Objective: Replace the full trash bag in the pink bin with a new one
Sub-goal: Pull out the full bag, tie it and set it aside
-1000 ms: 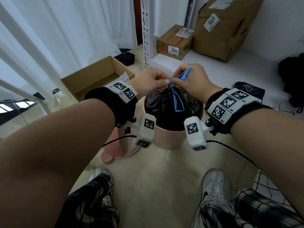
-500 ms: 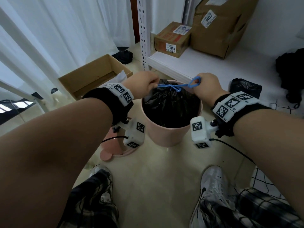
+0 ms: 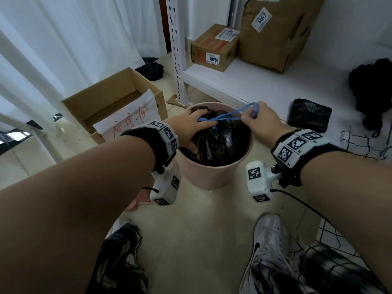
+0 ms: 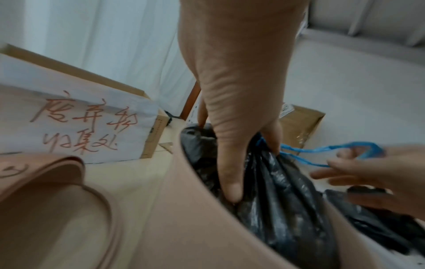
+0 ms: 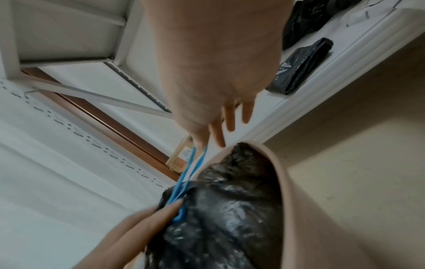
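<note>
The pink bin (image 3: 212, 177) stands on the floor between my arms, with a full black trash bag (image 3: 222, 143) inside it. A blue drawstring (image 3: 227, 117) gathers the bag's mouth. My left hand (image 3: 198, 124) grips the bunched neck of the bag, thumb (image 4: 230, 189) pushed down against the plastic. My right hand (image 3: 253, 113) pinches the drawstring loop (image 4: 358, 147) between thumb and forefinger, stretched to the right over the rim; its other fingers (image 5: 232, 118) are spread. A folded black bag (image 3: 308, 114) lies on the low white shelf to the right.
The bin's pink lid (image 4: 57, 200) lies on the floor at the left. Behind it stands an open cardboard box (image 3: 110, 98) with a handwritten paper sign (image 3: 129, 117). A white shelf post (image 3: 178, 60), two taped cartons (image 3: 214, 47) and black cables (image 3: 360, 143) are nearby. My shoes (image 3: 269, 247) are in front.
Both hands first met above the bag on the drawstring, then pulled apart. Now my left hand has dropped onto the bag's neck, while the right keeps the loop stretched to the right.
</note>
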Tool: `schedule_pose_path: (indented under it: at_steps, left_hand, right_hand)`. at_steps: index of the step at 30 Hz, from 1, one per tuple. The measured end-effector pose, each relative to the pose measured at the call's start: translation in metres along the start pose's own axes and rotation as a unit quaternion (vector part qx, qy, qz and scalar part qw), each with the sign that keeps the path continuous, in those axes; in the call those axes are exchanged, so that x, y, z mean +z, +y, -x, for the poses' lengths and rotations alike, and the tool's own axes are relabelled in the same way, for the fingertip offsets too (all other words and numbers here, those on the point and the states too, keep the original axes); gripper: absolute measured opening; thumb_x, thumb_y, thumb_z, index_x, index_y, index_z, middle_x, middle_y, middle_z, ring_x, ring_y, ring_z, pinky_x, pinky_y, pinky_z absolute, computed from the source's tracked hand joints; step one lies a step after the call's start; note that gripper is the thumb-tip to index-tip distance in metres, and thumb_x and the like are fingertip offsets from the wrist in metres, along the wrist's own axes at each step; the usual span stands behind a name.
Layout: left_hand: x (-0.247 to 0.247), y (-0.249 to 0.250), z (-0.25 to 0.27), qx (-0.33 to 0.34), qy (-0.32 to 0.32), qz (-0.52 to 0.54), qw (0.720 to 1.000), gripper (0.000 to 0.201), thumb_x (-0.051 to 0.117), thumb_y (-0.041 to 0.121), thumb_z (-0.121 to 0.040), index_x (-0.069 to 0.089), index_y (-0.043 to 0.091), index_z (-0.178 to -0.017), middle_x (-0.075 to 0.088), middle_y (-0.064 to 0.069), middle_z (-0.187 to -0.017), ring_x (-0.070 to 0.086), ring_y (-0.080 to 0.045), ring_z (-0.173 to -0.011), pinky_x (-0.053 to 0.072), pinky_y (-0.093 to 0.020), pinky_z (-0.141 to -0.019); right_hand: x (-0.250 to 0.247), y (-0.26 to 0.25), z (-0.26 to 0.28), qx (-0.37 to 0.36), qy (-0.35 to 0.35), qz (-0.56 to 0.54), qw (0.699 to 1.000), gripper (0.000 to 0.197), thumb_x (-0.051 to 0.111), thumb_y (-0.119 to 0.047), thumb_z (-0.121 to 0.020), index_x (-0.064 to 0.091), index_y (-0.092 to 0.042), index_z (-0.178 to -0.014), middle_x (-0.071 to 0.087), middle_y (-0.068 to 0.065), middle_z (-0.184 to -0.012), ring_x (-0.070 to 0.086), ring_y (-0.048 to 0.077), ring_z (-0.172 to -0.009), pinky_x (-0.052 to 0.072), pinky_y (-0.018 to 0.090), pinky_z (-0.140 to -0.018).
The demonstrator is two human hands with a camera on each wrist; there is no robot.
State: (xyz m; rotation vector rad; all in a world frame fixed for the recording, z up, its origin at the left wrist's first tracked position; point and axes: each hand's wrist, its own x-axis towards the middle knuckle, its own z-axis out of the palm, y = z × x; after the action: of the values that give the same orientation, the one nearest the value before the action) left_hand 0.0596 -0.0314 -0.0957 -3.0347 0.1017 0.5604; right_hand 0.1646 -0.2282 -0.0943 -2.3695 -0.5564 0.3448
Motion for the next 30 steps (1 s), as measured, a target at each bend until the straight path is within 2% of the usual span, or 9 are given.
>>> schedule_pose_path:
  at_steps: [2,4,8,11,15,22,26,28,30]
  left_hand:
    - [0.007,-0.002,-0.004,-0.016,-0.02,-0.008,1.0,0.083,0.068,0.035,-0.083,0.016,0.032,-0.148,0.021,-0.013,-0.151,0.031,-0.036,-0.135,0.038,-0.049,-0.106]
    - [0.009,0.001,-0.007,-0.009,-0.029,-0.01,0.999,0.058,0.057,0.023,-0.09,0.031,0.021,-0.142,0.042,-0.014,-0.136,0.047,-0.034,-0.122,0.045,-0.046,-0.098]
    - [0.005,0.009,-0.01,-0.032,0.027,0.037,0.998,0.03,0.043,0.02,-0.096,0.047,0.008,-0.122,0.06,-0.016,-0.114,0.057,-0.032,-0.101,0.042,-0.035,-0.078]
    - [0.002,0.015,-0.01,-0.052,0.103,0.076,0.99,0.024,0.042,0.022,-0.094,0.05,0.006,-0.111,0.06,-0.015,-0.105,0.055,-0.032,-0.101,0.035,-0.035,-0.085]
    - [-0.009,0.021,-0.011,-0.057,0.136,0.225,0.963,0.021,0.043,0.015,-0.094,0.05,0.001,-0.108,0.058,-0.019,-0.111,0.055,-0.031,-0.102,0.036,-0.031,-0.08]
    - [-0.019,0.018,-0.006,-0.101,0.2,0.258,0.94,0.018,0.042,0.02,-0.091,0.048,0.007,-0.101,0.061,-0.017,-0.091,0.058,-0.034,-0.085,0.049,-0.043,-0.079]
    - [-0.028,0.019,-0.002,-0.108,0.246,0.268,0.925,0.02,0.042,0.013,-0.093,0.049,0.002,-0.108,0.052,-0.008,-0.086,0.048,-0.021,-0.076,0.022,-0.022,-0.058]
    - [-0.033,0.014,0.0,-0.116,0.278,0.297,0.906,0.018,0.043,0.011,-0.093,0.048,0.002,-0.107,0.05,-0.009,-0.087,0.047,-0.021,-0.073,0.024,-0.022,-0.058]
    - [-0.039,0.004,0.0,-0.107,0.297,0.34,0.886,0.007,0.043,0.007,-0.091,0.045,0.008,-0.098,0.05,-0.012,-0.089,0.053,-0.028,-0.081,0.038,-0.032,-0.071]
  right_hand:
    - [0.001,0.005,0.006,0.014,-0.063,0.079,0.995,0.025,0.06,-0.02,-0.089,0.056,-0.009,-0.111,0.056,0.008,-0.102,0.052,0.021,-0.094,0.035,0.026,-0.078]
    - [0.007,0.011,0.01,0.054,-0.136,0.055,0.988,0.038,0.064,-0.015,-0.086,0.055,-0.01,-0.123,0.056,0.013,-0.12,0.056,0.027,-0.106,0.044,0.029,-0.081]
    - [0.011,0.016,0.013,0.137,-0.181,-0.056,0.972,0.067,0.06,0.005,-0.084,0.032,-0.013,-0.142,0.049,0.015,-0.117,0.061,0.031,-0.092,0.058,0.042,-0.063]
    - [0.009,0.017,0.012,0.146,-0.166,-0.066,0.973,0.075,0.053,0.012,-0.083,0.025,-0.019,-0.145,0.051,0.018,-0.113,0.066,0.039,-0.088,0.058,0.054,-0.068]
    - [0.008,0.017,0.011,0.17,-0.162,-0.051,0.971,0.074,0.053,0.013,-0.081,0.025,-0.017,-0.143,0.054,0.009,-0.084,0.07,0.04,-0.078,0.057,0.055,-0.076]
    - [0.012,-0.003,0.012,0.151,-0.165,-0.087,0.971,0.038,0.05,0.012,-0.081,0.046,-0.001,-0.116,0.062,0.021,-0.089,0.068,0.046,-0.081,0.055,0.061,-0.076]
    - [0.013,-0.011,0.011,0.131,-0.15,-0.135,0.971,0.037,0.045,0.013,-0.084,0.045,-0.013,-0.111,0.058,0.017,-0.088,0.066,0.039,-0.073,0.059,0.053,-0.066]
    - [0.009,-0.012,0.009,0.146,-0.152,-0.175,0.962,0.026,0.049,0.011,-0.084,0.052,0.003,-0.109,0.062,0.025,-0.093,0.067,0.033,-0.072,0.06,0.046,-0.064]
    - [0.003,-0.011,0.008,0.182,-0.145,-0.211,0.95,0.011,0.051,0.007,-0.087,0.054,0.007,-0.098,0.062,0.022,-0.089,0.068,0.024,-0.063,0.061,0.033,-0.058]
